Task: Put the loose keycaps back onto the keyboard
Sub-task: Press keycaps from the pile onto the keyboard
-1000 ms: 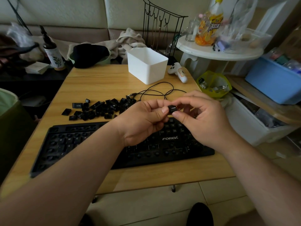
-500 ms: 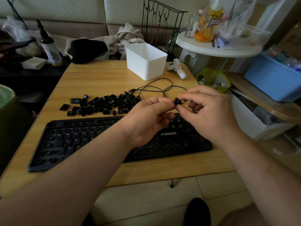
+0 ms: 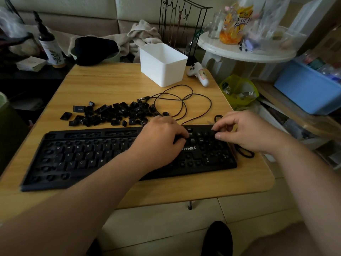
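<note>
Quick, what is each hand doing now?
Left hand: fingers curled on the keyboard, grip unclear.
Right hand: pinches a keycap.

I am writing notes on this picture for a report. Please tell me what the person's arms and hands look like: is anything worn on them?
Both forearms are bare, with no sleeve in view. The left hand and right hand show no glove, ring, watch or bracelet on the parts that can be seen.
</note>
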Action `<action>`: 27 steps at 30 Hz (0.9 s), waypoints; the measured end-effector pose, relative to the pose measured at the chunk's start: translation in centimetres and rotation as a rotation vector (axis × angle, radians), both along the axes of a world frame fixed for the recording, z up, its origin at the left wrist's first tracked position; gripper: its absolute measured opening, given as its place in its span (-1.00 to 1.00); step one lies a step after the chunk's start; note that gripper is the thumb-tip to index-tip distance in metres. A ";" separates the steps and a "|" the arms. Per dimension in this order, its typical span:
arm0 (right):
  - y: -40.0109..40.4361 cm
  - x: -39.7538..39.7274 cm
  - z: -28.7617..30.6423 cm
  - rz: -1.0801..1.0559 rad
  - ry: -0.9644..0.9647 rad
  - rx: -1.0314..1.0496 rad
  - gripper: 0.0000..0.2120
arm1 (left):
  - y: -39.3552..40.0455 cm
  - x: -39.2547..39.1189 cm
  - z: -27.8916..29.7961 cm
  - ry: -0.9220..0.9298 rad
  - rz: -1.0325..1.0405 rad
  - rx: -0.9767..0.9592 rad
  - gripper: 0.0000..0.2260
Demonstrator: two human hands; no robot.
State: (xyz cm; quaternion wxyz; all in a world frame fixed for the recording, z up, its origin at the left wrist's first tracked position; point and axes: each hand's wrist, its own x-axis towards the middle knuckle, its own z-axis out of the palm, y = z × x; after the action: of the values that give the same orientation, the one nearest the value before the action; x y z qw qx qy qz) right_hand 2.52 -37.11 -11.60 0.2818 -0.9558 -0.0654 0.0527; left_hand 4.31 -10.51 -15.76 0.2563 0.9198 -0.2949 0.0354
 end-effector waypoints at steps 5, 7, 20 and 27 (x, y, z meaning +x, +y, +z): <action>1.2 0.5 -0.5 0.083 0.007 -0.176 -0.83 | 0.3 -1.2 -0.2 -0.072 -0.009 0.131 -0.67; 1.3 0.4 -0.3 0.104 -0.011 -0.228 -0.82 | 0.3 -1.7 -0.2 -0.070 -0.004 0.163 -0.63; 2.5 0.3 0.3 0.007 0.005 -0.302 -0.85 | -1.6 -4.5 -1.3 -0.202 -0.008 0.329 -0.55; 4.0 0.2 0.3 -0.078 -0.010 -0.372 -0.88 | -1.6 -4.6 -1.6 -0.224 -0.006 0.336 -0.55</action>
State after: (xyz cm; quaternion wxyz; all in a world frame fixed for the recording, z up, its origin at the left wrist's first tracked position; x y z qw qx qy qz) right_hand 2.71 -33.08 -11.28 0.1015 -0.9935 -0.0188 0.0481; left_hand -0.29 -12.13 -17.33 0.0649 0.9391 -0.3261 0.0870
